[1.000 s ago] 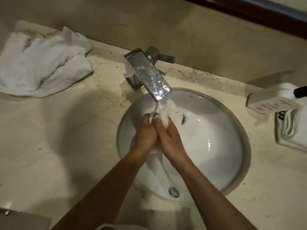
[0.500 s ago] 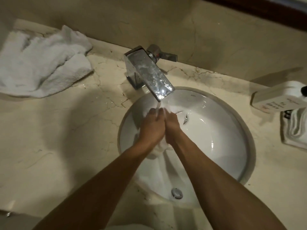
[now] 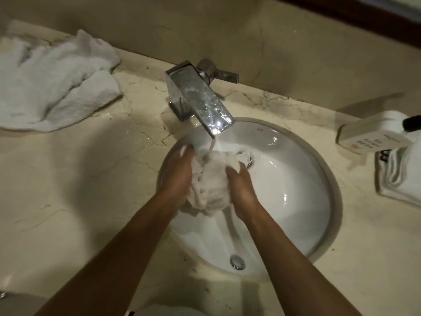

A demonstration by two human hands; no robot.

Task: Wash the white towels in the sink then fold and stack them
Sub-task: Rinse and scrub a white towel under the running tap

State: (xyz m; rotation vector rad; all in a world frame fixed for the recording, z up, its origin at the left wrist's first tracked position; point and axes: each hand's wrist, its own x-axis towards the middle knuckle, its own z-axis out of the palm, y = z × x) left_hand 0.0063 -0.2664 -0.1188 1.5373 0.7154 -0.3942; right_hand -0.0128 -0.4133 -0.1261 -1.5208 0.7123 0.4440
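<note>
A wet white towel (image 3: pixel 210 183) is bunched into a ball over the round white sink (image 3: pixel 296 201). My left hand (image 3: pixel 176 179) grips its left side and my right hand (image 3: pixel 242 190) grips its right side. Water runs from the chrome faucet (image 3: pixel 200 103) straight onto the top of the bunched towel. Another white towel (image 3: pixel 57 87) lies crumpled on the marble counter at the far left. The fingers of both hands are partly hidden in the cloth.
At the right edge a folded white cloth (image 3: pixel 401 176) sits on the counter beside a white box with printed text (image 3: pixel 369 135). The faucet handle (image 3: pixel 218 73) points right, against the back wall. An overflow drain button (image 3: pixel 237 262) shows at the sink's near rim.
My hands were pressed together with the towel squeezed between them. They have now spread apart, showing the bunched towel under the running water.
</note>
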